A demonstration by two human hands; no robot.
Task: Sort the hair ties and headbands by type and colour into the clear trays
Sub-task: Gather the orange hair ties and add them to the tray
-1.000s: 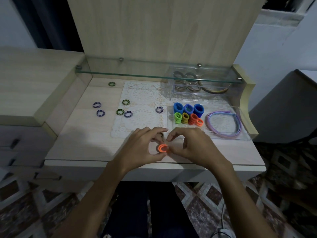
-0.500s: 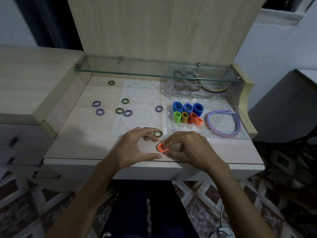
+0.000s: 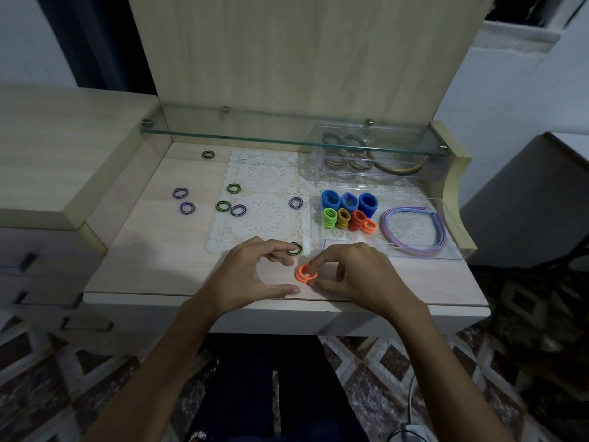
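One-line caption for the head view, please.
Right hand pinches orange hair ties; left hand touches a green one.

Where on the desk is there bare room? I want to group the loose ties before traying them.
Bare wood lies left of the left hand, below the purple ties, out to the desk's left edge. Another strip runs right of the right hand, in front of the headband tray. It is crowded on the lace mat and around the orange ties.

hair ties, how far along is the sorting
Done: blue, green, olive and orange stacks stand in the near clear tray beside the headbands. In hand: the right hand pinches orange ties. Left: eight striped ties, one at the left hand.
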